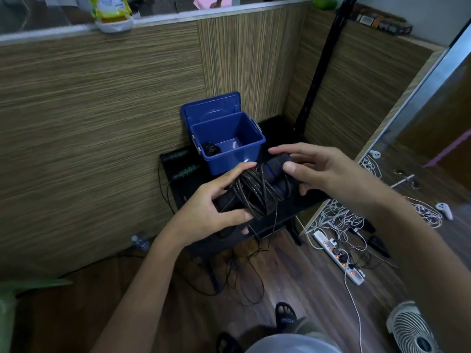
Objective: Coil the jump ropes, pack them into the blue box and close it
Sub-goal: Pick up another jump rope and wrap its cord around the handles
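Both hands, left hand [204, 207] and right hand [313, 169], grip a half-coiled jump rope [257, 192] just before the open blue box [226, 141]; its trailing loops could snag the tabletop [305, 197] and unwind the coil.

Both forearms were bare, without sleeves; the left hand [207, 214] and right hand [321, 171] wore nothing, and the feet wore dark sandals [286, 315]
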